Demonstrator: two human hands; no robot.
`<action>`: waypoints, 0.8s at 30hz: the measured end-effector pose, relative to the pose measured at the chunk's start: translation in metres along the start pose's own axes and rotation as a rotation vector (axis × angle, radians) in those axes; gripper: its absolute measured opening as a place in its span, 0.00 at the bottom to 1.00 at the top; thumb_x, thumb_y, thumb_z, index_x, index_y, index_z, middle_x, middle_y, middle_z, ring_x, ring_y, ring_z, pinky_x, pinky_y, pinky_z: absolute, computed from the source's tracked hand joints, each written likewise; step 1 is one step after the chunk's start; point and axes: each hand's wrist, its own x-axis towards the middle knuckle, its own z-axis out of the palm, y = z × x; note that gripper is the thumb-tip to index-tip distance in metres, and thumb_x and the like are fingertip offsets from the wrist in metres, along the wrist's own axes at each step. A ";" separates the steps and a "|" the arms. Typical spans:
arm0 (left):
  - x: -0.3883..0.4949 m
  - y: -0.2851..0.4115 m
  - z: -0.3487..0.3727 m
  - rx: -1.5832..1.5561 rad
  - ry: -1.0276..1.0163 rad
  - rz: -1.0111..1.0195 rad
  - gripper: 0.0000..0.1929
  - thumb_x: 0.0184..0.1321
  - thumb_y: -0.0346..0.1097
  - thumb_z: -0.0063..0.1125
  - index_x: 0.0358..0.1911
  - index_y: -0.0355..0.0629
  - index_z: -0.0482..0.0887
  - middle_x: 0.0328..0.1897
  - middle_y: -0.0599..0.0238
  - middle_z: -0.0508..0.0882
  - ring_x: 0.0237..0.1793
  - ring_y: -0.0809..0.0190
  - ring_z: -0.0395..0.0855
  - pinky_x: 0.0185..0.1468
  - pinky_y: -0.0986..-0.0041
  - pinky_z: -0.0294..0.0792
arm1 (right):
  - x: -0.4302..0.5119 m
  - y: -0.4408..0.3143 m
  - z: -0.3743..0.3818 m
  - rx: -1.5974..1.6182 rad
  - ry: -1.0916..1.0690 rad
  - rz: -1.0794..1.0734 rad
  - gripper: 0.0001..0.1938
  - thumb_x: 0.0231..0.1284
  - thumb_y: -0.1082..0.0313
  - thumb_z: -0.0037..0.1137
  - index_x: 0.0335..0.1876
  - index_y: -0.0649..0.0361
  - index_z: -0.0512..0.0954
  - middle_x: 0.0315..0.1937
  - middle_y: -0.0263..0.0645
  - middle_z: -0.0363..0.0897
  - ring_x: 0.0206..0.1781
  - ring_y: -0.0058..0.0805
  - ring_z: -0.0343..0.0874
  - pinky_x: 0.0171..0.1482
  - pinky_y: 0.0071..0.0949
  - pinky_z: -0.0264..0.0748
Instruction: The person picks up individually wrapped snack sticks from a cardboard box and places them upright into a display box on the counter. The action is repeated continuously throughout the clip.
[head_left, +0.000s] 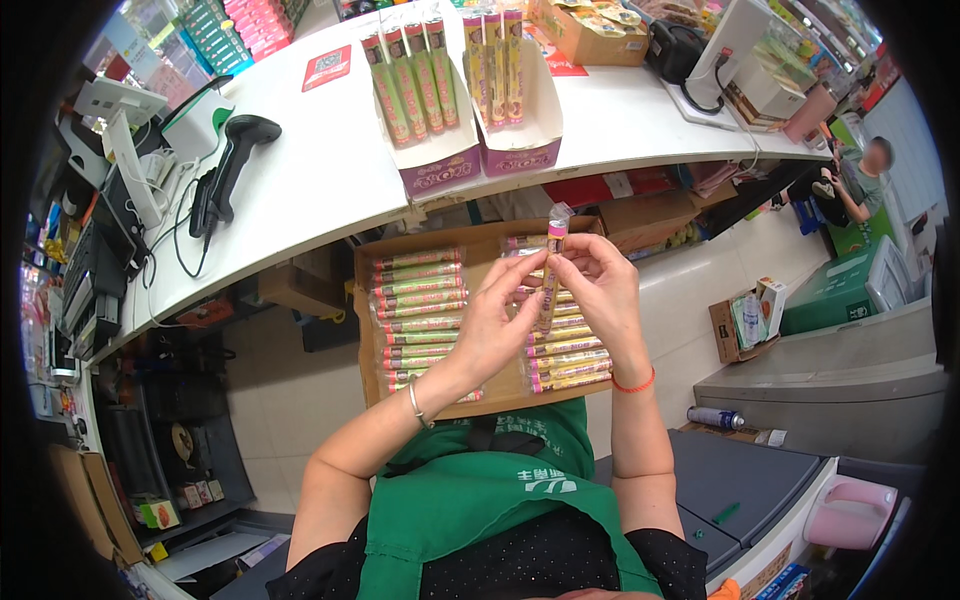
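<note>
My left hand (497, 311) and my right hand (602, 289) both grip one slim wrapped candy tube (550, 289), yellow with a pink end and a clear wrapper tail. It is held nearly upright above a shallow cardboard tray (367, 330). Inside the tray lie green-wrapped tubes (420, 304) in a stack of rows on the left. Yellow-wrapped tubes (568, 364) fill the right side, partly hidden by my hands. On the white counter beyond, one display box (442, 169) has several green tubes standing in it. Its neighbour, another display box (523, 154), contains 3 yellow tubes.
Left on the counter (315, 180) stand a barcode scanner (232, 169) with its cable and a keyboard (86, 259). A carton of packets (589, 34) sits at the back right. A green bin (847, 292) and a pink jug (851, 512) are at right. A seated person (859, 184) is farther off.
</note>
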 end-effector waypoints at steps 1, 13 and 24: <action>0.001 0.005 0.000 0.000 0.003 0.008 0.26 0.71 0.23 0.56 0.72 0.41 0.73 0.64 0.62 0.73 0.60 0.65 0.79 0.62 0.73 0.77 | 0.000 -0.006 -0.001 0.012 -0.002 0.002 0.11 0.67 0.75 0.65 0.51 0.69 0.81 0.43 0.35 0.85 0.41 0.17 0.84 0.44 0.18 0.82; 0.023 0.068 -0.017 0.163 0.010 0.312 0.28 0.67 0.18 0.56 0.71 0.41 0.74 0.64 0.59 0.76 0.57 0.63 0.82 0.58 0.73 0.78 | 0.018 -0.075 -0.013 0.038 0.063 -0.200 0.15 0.62 0.76 0.67 0.53 0.69 0.81 0.39 0.37 0.84 0.40 0.21 0.87 0.43 0.22 0.85; 0.069 0.113 -0.036 0.176 0.115 0.574 0.24 0.64 0.17 0.55 0.65 0.38 0.80 0.56 0.55 0.81 0.52 0.58 0.87 0.52 0.71 0.82 | 0.058 -0.126 -0.016 0.015 0.139 -0.462 0.14 0.62 0.75 0.67 0.53 0.66 0.82 0.40 0.38 0.86 0.41 0.23 0.88 0.39 0.22 0.85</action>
